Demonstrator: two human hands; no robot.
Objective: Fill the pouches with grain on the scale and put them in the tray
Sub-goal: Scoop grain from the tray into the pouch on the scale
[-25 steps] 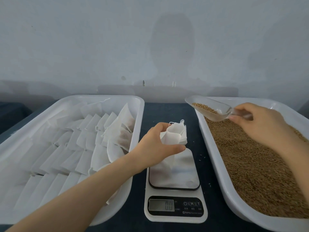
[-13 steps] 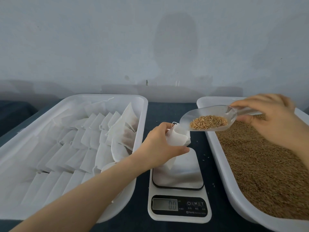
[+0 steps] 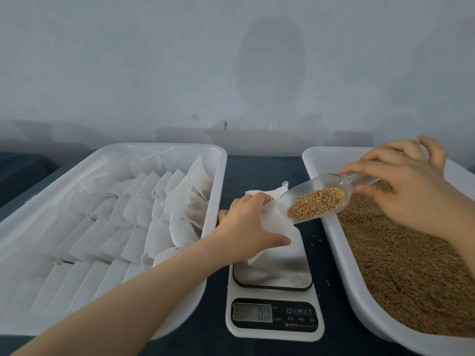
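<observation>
Head view: the left hand (image 3: 246, 223) grips an empty pouch (image 3: 276, 222) above the scale (image 3: 275, 330), its mouth turned toward a clear scoop (image 3: 325, 179) loaded with grain (image 3: 316, 202). The right hand (image 3: 406, 191) pinches the handle in its fingers (image 3: 365, 169). Filling is just starting. Next, likely, comes a slow tip into the pouch mouth while watching the display (image 3: 253, 312). Filled pouches lie in the left tray (image 3: 164, 148).

A small packing station: bare wall (image 3: 154, 60), dark counter (image 3: 264, 170), a scale (image 3: 277, 273) between a pouch tray (image 3: 159, 147) and grain tray (image 3: 334, 158).
</observation>
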